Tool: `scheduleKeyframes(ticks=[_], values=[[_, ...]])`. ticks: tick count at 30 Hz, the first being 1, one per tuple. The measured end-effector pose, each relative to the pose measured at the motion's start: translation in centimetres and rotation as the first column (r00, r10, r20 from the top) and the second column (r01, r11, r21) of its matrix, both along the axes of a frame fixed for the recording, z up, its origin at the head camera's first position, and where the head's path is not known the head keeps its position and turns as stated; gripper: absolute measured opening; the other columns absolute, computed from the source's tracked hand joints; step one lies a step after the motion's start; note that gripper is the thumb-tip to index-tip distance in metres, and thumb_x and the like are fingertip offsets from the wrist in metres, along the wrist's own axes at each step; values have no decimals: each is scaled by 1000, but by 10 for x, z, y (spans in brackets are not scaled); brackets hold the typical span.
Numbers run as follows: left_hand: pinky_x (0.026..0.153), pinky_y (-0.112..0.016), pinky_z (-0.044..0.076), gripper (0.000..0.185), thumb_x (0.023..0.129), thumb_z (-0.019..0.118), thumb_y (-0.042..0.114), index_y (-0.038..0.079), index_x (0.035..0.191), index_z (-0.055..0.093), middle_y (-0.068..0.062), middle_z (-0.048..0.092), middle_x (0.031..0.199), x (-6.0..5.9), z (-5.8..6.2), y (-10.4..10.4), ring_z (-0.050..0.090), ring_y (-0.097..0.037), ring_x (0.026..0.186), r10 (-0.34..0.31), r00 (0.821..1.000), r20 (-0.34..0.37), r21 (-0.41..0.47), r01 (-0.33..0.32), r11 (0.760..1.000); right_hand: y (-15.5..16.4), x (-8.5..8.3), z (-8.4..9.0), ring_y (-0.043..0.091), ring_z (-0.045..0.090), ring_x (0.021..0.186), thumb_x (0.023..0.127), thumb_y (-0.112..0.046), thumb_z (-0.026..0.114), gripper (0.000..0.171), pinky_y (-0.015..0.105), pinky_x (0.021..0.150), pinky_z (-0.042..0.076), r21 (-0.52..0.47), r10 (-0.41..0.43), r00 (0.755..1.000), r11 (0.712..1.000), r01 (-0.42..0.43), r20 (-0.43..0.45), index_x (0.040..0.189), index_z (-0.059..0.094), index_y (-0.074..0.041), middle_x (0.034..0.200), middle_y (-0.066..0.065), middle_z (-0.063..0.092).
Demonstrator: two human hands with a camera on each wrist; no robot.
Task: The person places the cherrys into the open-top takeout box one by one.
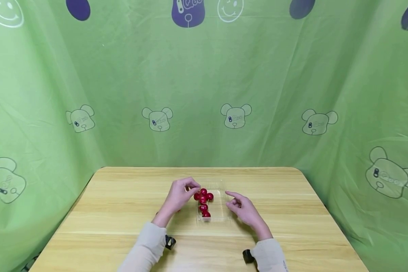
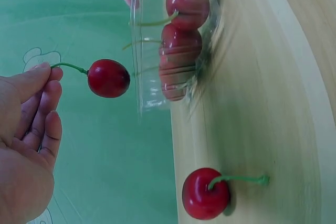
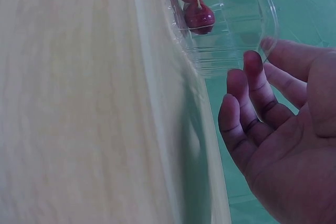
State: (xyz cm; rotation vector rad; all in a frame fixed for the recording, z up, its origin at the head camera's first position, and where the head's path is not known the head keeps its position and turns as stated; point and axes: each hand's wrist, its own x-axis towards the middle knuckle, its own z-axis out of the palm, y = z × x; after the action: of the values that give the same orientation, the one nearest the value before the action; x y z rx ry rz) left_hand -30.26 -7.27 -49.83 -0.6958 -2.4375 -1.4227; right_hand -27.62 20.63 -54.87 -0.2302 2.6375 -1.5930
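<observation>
My left hand [image 1: 180, 194] pinches a red cherry [image 2: 108, 78] by its green stem between thumb and fingertip. The cherry hangs beside the rim of a clear plastic box [image 1: 219, 207], above its left side in the head view. Inside the box several red cherries [image 1: 203, 199] lie along the left half, some with stems standing up. My right hand [image 1: 245, 209] is at the box's right side, fingers loosely bent, holding nothing between them. In the right wrist view its fingertips [image 3: 269, 44] are right at the box rim.
Another cherry [image 2: 206, 193] with a green stem lies on the wooden table [image 1: 122, 211], left of the box and partly hidden by the left arm in the head view. A green patterned curtain [image 1: 197, 75] surrounds the table's back and sides.
</observation>
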Motion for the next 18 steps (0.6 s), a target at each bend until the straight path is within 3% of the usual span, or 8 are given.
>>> scheduleKeyframes(ticks=[8,18], values=[[68,-22,55,6,92,77,11,15,96,78,4,77,88,4,0,8,64,-6,76,-23,999,29,7,23,1000,0,0,0,13,57,79,99,-10,69,49,23,67,50,2,9,1000,1000,-9,-11,147,56,-7,93,4,65],[70,-22,57,6,92,76,8,9,98,77,-1,77,89,2,-4,21,65,-8,77,-59,997,54,15,58,998,0,1,3,14,58,80,99,-11,69,50,22,67,50,1,8,1000,1000,-8,2,147,56,-7,94,6,65]])
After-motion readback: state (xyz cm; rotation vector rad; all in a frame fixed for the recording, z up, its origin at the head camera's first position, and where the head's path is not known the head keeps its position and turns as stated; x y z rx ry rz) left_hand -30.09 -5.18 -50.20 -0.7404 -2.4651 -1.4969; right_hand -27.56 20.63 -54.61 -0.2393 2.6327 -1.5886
